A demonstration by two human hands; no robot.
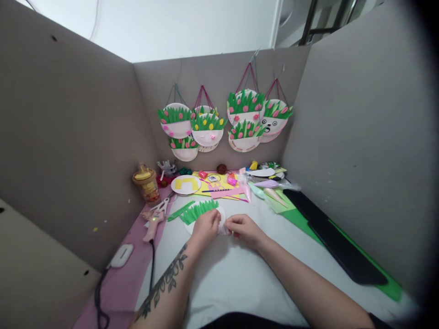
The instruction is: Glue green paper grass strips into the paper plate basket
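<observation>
Surrounding the left grip point(207, 222) and the right grip point(244, 227) on three sides, grey panels point(346, 119) rise around a white-covered table point(240, 283). To the right of the right grip, a long black strip point(338, 240) lies along a green sheet point(297, 221). Ahead of and above both grips, decorated plates point(207, 138) hang on strings against the back panel. A yellow sheet point(197, 188) lies beyond the grips, under small craft pieces. The white paper plate point(222, 213) being worked on lies under the left grip, its green fringe point(198, 211) pointing away; the right grip sits at its right edge. Both have their fingers drawn in, but whether they are closed on the plate or something small cannot be told. Left of the left grip are a capped cup point(147, 187), farther off, and a smaller pink glue gun point(154, 223).
</observation>
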